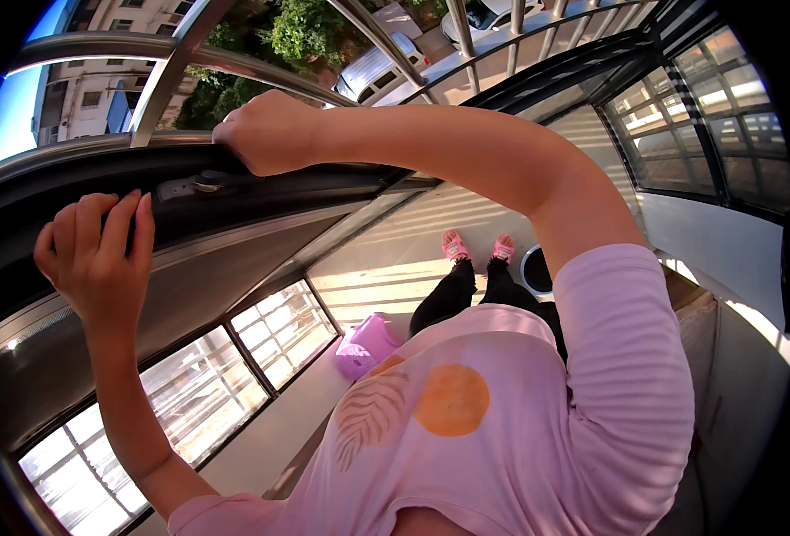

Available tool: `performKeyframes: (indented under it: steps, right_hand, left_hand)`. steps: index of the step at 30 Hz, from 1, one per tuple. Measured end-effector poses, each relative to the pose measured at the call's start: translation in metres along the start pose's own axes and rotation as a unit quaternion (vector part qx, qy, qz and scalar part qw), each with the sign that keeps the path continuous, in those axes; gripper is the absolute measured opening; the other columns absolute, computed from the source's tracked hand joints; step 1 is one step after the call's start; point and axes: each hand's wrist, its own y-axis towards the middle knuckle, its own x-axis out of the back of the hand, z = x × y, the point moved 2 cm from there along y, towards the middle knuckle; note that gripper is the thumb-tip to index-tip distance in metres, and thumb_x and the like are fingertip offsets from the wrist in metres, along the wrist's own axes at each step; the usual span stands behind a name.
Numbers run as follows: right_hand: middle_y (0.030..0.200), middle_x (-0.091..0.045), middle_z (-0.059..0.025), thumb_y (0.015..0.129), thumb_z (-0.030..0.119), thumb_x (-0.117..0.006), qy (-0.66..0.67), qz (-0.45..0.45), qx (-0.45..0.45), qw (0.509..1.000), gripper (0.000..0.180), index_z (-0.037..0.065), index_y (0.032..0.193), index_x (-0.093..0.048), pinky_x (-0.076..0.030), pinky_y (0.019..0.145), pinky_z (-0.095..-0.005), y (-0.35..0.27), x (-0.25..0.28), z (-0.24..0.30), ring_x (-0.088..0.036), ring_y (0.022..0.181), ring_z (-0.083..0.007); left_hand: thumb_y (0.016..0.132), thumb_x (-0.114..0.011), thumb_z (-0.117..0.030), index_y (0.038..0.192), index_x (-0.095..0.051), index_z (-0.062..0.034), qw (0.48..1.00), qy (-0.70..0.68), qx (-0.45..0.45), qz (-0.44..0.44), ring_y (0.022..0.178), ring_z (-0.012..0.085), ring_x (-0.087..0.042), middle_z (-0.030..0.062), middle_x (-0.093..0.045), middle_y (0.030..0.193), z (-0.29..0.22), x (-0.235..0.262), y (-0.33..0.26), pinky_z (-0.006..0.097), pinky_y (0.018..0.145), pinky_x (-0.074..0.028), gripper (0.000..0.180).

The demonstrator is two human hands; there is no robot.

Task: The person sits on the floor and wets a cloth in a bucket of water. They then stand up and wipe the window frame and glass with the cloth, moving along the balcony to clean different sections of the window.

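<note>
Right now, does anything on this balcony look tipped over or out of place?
Yes: a purple plastic container lies tilted on its side on the floor by the wall. Otherwise nothing stands out; both hands, left and right, grip the dark railing.

Rail: we see a dark handrail point(261, 183) running along the top of the balcony wall, curving left to right.
Fitting: a small grey metal bolt plate point(200, 183) sits on it, between our hands.

Right hand point(265, 134) fingertips hidden behind dark rail point(323, 179); bucket point(538, 271) partly hidden.
</note>
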Motion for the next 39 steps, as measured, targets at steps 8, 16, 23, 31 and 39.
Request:
performKeyframes:
  steps: [8, 16, 23, 31, 39]
  right_hand:
    - [0.079, -0.065, -0.0112, 0.077, 0.011, -0.058, -0.038, -0.015, -0.016, 0.999, 0.016, 0.008, 0.092, -0.064, -0.05, 0.062, -0.0409, -0.02, 0.036, -0.023, -0.063, 0.075, -0.031]
    - [0.084, -0.066, -0.0122, 0.079, 0.01, -0.054, -0.039, -0.034, -0.054, 0.997, 0.026, 0.012, 0.103, -0.064, -0.05, 0.069, -0.0416, -0.043, 0.091, -0.045, -0.063, 0.081, -0.0311]
    - [0.084, -0.064, -0.0194, 0.078, 0.01, -0.052, -0.015, -0.05, -0.03, 0.998, 0.023, 0.005, 0.097, -0.064, -0.047, 0.07, -0.0454, -0.069, 0.159, -0.061, -0.06, 0.081, -0.0388]
    - [0.079, -0.065, -0.0151, 0.082, 0.003, -0.052, -0.027, -0.05, -0.13, 0.99, 0.021, 0.004, 0.1, -0.064, -0.049, 0.065, -0.0349, -0.088, 0.211, -0.092, -0.064, 0.074, -0.0258]
    - [0.075, -0.065, -0.0108, 0.085, 0.006, -0.06, 0.049, -0.329, -0.33, 0.884, 0.012, -0.002, 0.093, -0.064, -0.048, 0.063, -0.0259, -0.171, 0.251, -0.129, -0.063, 0.072, -0.0138]
  left_hand:
    - [0.076, -0.072, -0.024, 0.083, -0.069, -0.0186, 0.999, 0.04, -0.016, -0.013, 0.083, 0.0099, -0.054, -0.008, -0.059, 0.084, 0.003, -0.008, -0.006, 0.031, 0.086, -0.033, 0.009]
    - [0.077, -0.07, -0.02, 0.109, -0.063, -0.0206, 0.999, 0.041, -0.004, -0.014, 0.112, 0.0163, -0.05, -0.004, -0.056, 0.119, 0.011, -0.008, -0.012, 0.035, 0.097, -0.032, 0.032]
    - [0.077, -0.073, -0.028, 0.131, -0.043, -0.0389, 0.999, 0.013, 0.033, -0.023, 0.136, 0.0226, -0.026, -0.0073, -0.032, 0.146, 0.002, -0.012, 0.028, 0.054, 0.108, -0.021, 0.063]
    - [0.083, -0.056, -0.055, 0.139, -0.03, -0.0404, 0.991, -0.003, -0.03, -0.127, 0.14, 0.0216, -0.015, -0.0058, -0.018, 0.151, 0.001, -0.03, 0.079, 0.058, 0.109, -0.009, 0.064]
    - [0.062, -0.08, -0.034, 0.133, -0.043, -0.0227, 0.972, 0.179, -0.025, -0.147, 0.14, 0.0302, -0.011, 0.0045, -0.02, 0.15, -0.034, -0.058, 0.157, 0.06, 0.11, -0.005, 0.08]
